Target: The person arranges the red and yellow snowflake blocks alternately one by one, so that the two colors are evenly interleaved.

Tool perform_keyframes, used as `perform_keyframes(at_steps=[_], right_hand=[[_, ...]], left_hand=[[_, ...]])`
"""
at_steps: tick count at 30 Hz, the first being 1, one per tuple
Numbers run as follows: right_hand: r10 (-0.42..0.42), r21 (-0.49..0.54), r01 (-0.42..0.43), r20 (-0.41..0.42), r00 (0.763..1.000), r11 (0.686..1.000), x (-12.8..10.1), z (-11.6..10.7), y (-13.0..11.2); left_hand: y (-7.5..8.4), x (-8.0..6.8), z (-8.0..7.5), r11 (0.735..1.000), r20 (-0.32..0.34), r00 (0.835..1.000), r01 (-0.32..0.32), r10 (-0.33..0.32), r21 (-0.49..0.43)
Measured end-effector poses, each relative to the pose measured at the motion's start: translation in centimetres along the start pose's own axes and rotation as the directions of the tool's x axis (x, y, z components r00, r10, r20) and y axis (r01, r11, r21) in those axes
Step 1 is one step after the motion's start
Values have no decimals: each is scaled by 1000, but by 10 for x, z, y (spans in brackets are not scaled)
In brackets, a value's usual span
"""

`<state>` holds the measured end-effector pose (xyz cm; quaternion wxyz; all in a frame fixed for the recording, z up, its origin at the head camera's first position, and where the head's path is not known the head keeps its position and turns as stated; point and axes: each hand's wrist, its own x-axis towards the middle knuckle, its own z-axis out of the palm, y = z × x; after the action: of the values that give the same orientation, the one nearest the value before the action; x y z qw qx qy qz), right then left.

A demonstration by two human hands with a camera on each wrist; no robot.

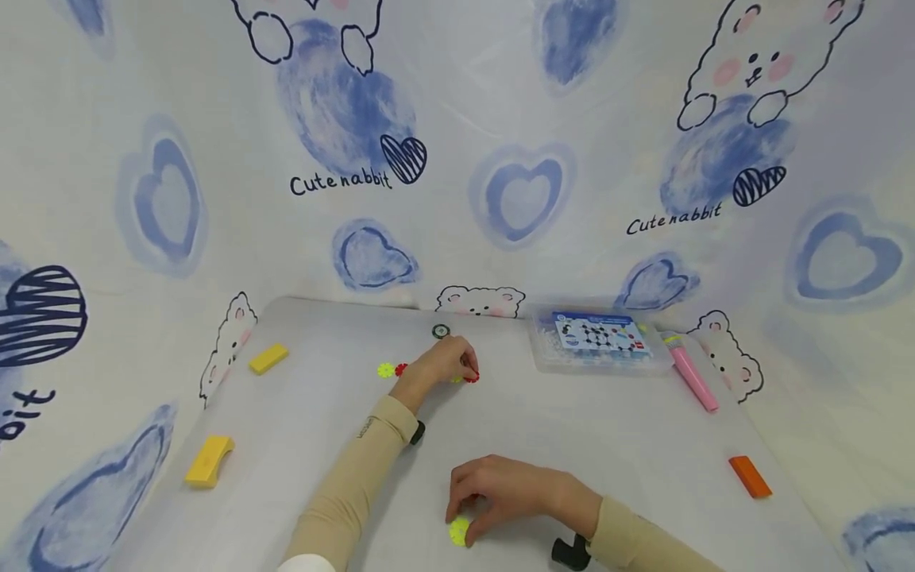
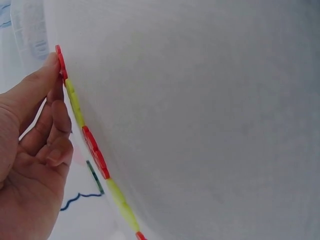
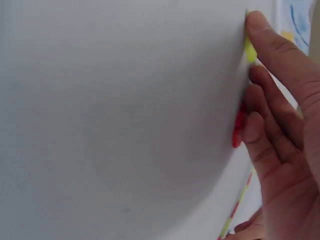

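My left hand (image 1: pixel 442 361) reaches to the far middle of the table. Its thumb and fingertips pinch a red snowflake disc (image 2: pixel 61 62) at the end of a row of alternating red and yellow discs. That row starts at the left with a yellow disc (image 1: pixel 386 370) and a red disc (image 1: pixel 402 369); the hand hides its middle in the head view. Nearer the front, my right hand (image 1: pixel 506 491) pinches a yellow-green snowflake disc (image 1: pixel 459 531) at the tabletop. Under its curled fingers, a red disc (image 3: pixel 238 129) shows in the right wrist view.
A clear plastic box (image 1: pixel 546 349) with a printed card stands at the back right, beside a pink microphone-shaped toy (image 1: pixel 692 375). An orange block (image 1: pixel 750 477) lies at the right. Leftward are a yellow block (image 1: pixel 268 359) and a yellow arch block (image 1: pixel 209 462). A small dark ring (image 1: pixel 441 331) lies behind the left hand.
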<state>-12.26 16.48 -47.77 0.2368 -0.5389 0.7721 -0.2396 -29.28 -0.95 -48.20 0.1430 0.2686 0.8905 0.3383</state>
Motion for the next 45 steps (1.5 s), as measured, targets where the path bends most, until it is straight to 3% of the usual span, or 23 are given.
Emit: perform_keyframes(at_steps=[6, 12, 16, 19, 22, 26, 32, 34, 41, 45], right_hand=[[36, -52, -33, 50, 998, 998, 3, -5, -1], [20, 155, -25, 30, 999, 988, 3, -5, 1], [40, 355, -15, -63, 997, 935, -2, -6, 10], [113, 474, -12, -185, 976, 880, -7, -13, 25], [216, 499, -38, -305, 928, 866, -13, -25, 45], [363, 506, -123, -409, 837, 854, -19, -45, 73], [569, 600, -220, -485, 664, 769, -23, -68, 100], [615, 629, -240, -486, 620, 739, -23, -73, 105], [669, 638, -293, -489, 560, 712, -13, -79, 116], [714, 638, -359, -472, 517, 682, -4, -80, 120]], left_hand=[[1, 1, -3, 1000, 2, 1000, 8, -8, 2], [2, 1, -3, 1000, 9, 1000, 18, -18, -1], [2, 0, -1, 1000, 7, 1000, 19, -19, 0], [1, 1, -1, 1000, 6, 1000, 11, -11, -3], [1, 2, -1, 1000, 4, 1000, 5, -5, 8], [1, 3, -1, 999, 2, 1000, -3, 3, 43], [2, 4, -1, 998, 1, 1000, -25, 25, 50], [2, 3, 1, 998, 9, 1000, -19, 19, 53], [0, 3, 2, 998, 12, 1000, 11, -12, 61], [1, 2, 1, 998, 10, 1000, 8, -9, 63]])
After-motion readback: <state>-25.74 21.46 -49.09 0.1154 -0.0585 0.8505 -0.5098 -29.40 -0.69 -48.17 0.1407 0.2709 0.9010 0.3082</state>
